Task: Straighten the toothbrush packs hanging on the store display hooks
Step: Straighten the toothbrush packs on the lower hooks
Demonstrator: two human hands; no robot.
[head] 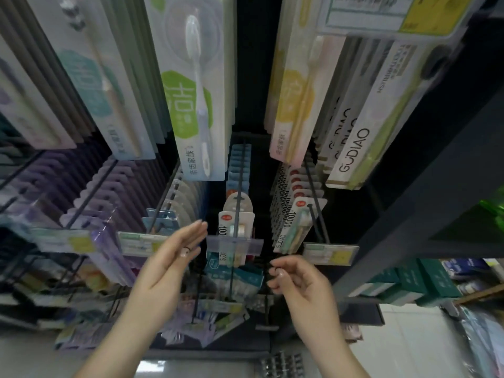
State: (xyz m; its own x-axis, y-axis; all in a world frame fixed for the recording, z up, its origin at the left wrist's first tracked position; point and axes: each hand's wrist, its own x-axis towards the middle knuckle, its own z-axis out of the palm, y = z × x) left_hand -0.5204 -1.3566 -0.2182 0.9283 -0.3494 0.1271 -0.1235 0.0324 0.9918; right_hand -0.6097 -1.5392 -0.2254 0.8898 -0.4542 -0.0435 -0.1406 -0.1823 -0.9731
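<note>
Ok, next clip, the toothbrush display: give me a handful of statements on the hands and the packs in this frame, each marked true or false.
1. The left hand has its fingers straight, reaching toward the hooks. True.
2. The right hand grips a toothbrush pack. False: its fingers are loosely curled and hold nothing.
3. The pack with the green hexagon hangs in the upper row, above the hands. True.
4. The clear price-tag holder on the middle hook sits between the two hands. True.
5. The GUDIAO packs hang at the far left of the display. False: they hang at the upper right.
</note>
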